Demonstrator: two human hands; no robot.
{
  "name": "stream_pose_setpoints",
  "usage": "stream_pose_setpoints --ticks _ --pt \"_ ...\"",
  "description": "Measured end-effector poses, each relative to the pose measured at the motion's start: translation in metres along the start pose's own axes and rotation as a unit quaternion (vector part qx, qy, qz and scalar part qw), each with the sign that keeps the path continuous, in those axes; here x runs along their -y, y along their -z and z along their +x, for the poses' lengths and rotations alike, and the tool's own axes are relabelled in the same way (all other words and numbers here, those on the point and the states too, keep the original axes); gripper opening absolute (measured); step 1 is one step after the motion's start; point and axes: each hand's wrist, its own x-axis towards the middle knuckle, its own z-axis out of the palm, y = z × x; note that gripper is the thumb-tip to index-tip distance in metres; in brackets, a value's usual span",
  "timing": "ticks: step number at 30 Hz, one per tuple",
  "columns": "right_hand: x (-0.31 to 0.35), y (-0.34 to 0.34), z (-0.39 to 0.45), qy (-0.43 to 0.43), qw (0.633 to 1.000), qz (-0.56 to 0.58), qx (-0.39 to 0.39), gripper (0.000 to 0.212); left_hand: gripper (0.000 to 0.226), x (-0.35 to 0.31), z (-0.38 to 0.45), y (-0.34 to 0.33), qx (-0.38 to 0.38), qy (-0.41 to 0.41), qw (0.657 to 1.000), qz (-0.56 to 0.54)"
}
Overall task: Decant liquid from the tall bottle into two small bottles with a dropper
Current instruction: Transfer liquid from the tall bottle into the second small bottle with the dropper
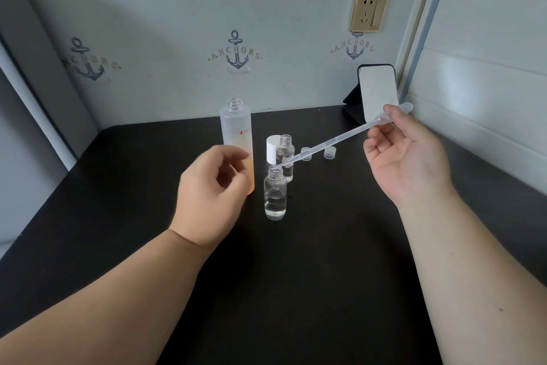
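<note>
Above the black table, right hand pinches the dropper, tip at the near small bottle mouth; left hand hangs loosely curled, holding nothing, before the tall bottle.

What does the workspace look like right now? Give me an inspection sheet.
Surface: black table, no spills seen.
Job's things: tall bottle uncapped, upright; near small bottle open, partly filled, dropper tip at its mouth; far small bottle open behind it.
Clutter: white cap; two clear caps; mirror.
Hands: right hand pinches the dropper bulb; left hand loosely curled, holds nothing, in front of the tall bottle.
Cables: nothing seen.
Surroundings: anchor wallpaper, wall socket.
</note>
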Motion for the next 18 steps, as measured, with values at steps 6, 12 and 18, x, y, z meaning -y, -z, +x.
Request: stream_pose_setpoints --ticks 6,12,18 --pt "0.001 0.000 0.001 0.004 1.000 -0.002 0.008 0.007 0.025 -0.002 -0.001 -0.007 0.140 -0.030 0.988 0.049" --pt "0.002 0.000 0.000 0.005 1.000 -0.001 0.013 0.009 0.047 0.004 0.001 -0.012 0.190 -0.002 0.979 0.078" --pt "0.002 0.000 0.000 0.010 1.000 0.003 0.007 0.008 0.040 0.006 0.001 -0.013 0.175 -0.018 0.980 0.092"
